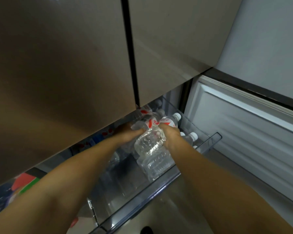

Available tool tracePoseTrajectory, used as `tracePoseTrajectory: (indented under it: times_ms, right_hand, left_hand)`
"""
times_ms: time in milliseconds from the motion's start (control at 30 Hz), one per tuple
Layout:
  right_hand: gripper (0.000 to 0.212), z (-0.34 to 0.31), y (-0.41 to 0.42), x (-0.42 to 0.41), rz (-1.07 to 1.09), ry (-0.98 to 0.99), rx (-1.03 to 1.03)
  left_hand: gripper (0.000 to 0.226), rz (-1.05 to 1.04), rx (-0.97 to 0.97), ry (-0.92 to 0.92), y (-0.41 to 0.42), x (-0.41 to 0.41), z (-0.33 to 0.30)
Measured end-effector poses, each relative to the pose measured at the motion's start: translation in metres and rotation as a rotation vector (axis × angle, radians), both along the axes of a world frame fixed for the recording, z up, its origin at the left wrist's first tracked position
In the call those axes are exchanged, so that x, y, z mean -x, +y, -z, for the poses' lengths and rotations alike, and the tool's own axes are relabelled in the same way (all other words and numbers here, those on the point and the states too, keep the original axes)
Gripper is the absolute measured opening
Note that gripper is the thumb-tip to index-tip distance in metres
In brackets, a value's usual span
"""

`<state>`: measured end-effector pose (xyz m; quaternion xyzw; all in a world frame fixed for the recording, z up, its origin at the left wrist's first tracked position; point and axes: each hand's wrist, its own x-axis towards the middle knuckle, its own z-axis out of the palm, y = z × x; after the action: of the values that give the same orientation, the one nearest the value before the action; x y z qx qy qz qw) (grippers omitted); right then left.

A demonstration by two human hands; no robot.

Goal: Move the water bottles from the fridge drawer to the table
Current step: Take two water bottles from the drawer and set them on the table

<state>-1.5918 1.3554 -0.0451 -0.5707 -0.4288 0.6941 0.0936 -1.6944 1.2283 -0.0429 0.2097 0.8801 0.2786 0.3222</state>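
Note:
Several clear water bottles with red-and-white labels and white caps lie in the open clear fridge drawer (161, 184). Both my hands reach into it. My left hand (128, 135) and my right hand (172, 135) clasp a cluster of water bottles (149, 142) from either side, above the others. Another bottle (156, 164) lies just below the held ones. More capped bottles (192, 136) stand at the drawer's right end. The table is not in view.
The closed upper fridge doors (74, 65) overhang the drawer's back. The open lower door with its white ribbed liner (243, 129) stands to the right. Colourful packages (24, 183) sit at lower left. The beige floor (176, 208) shows under the drawer.

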Motion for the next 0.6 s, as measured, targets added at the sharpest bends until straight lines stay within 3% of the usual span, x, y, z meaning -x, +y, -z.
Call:
tracePoseTrajectory:
  times_ms: [33,167,233,300,433,533,600]
  right_hand:
    - [0.065,-0.003,0.000,-0.006,0.002,0.074,0.041]
    - [0.061,-0.014,0.005,-0.030,0.074,0.338,0.277]
    - [0.040,-0.027,0.006,-0.044,0.111,0.474,0.339]
    - [0.034,-0.035,0.006,-0.058,0.120,0.581,0.365]
    - [0.058,-0.045,0.008,-0.089,0.084,0.686,0.405]
    - [0.069,-0.057,0.011,-0.117,-0.003,0.704,0.357]
    - [0.071,-0.064,0.013,-0.132,-0.061,0.747,0.341]
  left_hand:
    - [0.053,-0.016,-0.043,-0.044,-0.003,-0.002,-0.004]
    - [0.045,-0.087,-0.254,-0.302,-0.019,-0.022,-0.028]
    - [0.032,-0.074,-0.366,-0.466,-0.026,-0.034,-0.039]
    - [0.031,-0.057,-0.434,-0.626,-0.029,-0.045,-0.048]
    - [0.038,-0.067,-0.572,-0.911,-0.036,-0.066,-0.061]
    - [0.056,0.004,-0.657,-1.152,-0.032,-0.080,-0.063]
    - [0.056,0.047,-0.686,-1.259,-0.025,-0.091,-0.066]
